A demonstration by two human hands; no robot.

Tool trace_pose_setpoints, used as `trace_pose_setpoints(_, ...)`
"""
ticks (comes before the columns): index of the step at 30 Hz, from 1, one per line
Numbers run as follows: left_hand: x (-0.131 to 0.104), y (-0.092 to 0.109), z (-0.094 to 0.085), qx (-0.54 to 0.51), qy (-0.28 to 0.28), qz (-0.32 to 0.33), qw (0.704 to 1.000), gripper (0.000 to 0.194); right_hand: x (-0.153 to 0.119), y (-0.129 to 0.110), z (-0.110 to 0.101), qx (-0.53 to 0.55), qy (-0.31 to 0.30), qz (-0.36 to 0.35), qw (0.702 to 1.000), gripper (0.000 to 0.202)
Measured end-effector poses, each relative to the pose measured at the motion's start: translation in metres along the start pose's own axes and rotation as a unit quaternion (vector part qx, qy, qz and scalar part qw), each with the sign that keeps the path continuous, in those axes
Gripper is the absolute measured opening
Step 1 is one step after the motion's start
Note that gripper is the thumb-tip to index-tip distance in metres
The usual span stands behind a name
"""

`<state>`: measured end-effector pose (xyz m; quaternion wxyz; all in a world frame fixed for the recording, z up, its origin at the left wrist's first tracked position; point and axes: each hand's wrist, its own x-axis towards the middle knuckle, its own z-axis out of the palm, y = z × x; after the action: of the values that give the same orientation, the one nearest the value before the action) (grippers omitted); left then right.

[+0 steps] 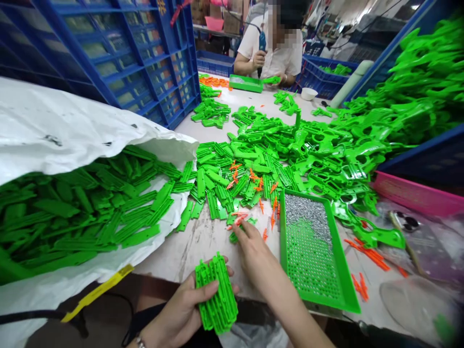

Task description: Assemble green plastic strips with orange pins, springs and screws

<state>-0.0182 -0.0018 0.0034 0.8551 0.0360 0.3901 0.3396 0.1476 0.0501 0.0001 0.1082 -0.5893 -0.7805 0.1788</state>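
Pale worktop (183,261): at six o'clock, our left hand (189,300) clasps green plastic strips (218,296); slackening could spill them. Right hand (256,252): grip unclear.

Table (170,258) with pale top, dark scuffs on bare patch left of green tray (342,270). Tray flat at near edge. Just left of tray: small orange pieces (274,212), thin metal spring (268,224) among them. Farther left and beyond: pile of green strips (201,183). Beyond tray: large overlapping heap of green toy-gun parts (357,145). Right of tray: orange sticks (377,258), clear plastic (438,246). Well left: mouth edge of white sack (72,121). Far beyond tray: white bowl (309,93), second tray (246,86), also green.
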Motion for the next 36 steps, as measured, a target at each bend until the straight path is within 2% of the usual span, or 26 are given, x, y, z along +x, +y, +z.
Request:
trace_pose_setpoints(3,0.001,0.005,-0.005,-0.004,0.026,0.005,1.000,0.033,-0.020,0.004,-0.007,0.010,0.032,-0.012,0.999,0.045)
trace_pose_setpoints(6,0.004,0.007,-0.005,-0.012,0.020,-0.001,1.000,0.032,-0.038,0.014,-0.023,-0.030,0.103,0.012,0.994,0.032)
trace_pose_setpoints(8,0.006,0.007,-0.004,-0.019,0.017,-0.013,1.000,0.031,-0.043,0.017,-0.030,-0.071,0.125,0.022,0.989,0.028)
trace_pose_setpoints(13,0.009,0.004,0.002,-0.013,0.008,-0.037,0.999,0.027,-0.025,0.015,-0.032,-0.184,0.033,0.062,0.980,0.026)
trace_pose_setpoints(18,0.008,0.002,0.001,-0.001,-0.006,-0.022,1.000,0.028,-0.007,0.014,-0.022,-0.184,0.018,0.035,0.982,0.019)
trace_pose_setpoints(21,0.007,0.002,-0.003,-0.004,0.006,-0.008,1.000,0.030,-0.013,0.012,-0.014,-0.150,0.022,0.004,0.988,0.014)
trace_pose_setpoints(25,0.007,0.001,-0.007,0.000,0.006,0.001,1.000,0.031,-0.021,0.016,-0.003,-0.102,0.049,-0.003,0.994,0.020)
trace_pose_setpoints(30,0.006,0.002,-0.005,0.007,0.002,0.027,1.000,0.031,-0.025,0.009,0.001,-0.050,0.086,-0.017,0.995,0.019)
trace_pose_setpoints(33,0.005,0.002,-0.001,0.025,0.002,0.056,0.998,0.031,-0.035,-0.009,0.000,0.099,0.089,-0.014,0.991,0.014)
trace_pose_setpoints(36,0.006,0.001,0.004,0.041,0.013,0.093,0.995,0.032,-0.045,-0.027,0.002,0.249,0.073,0.009,0.966,0.020)
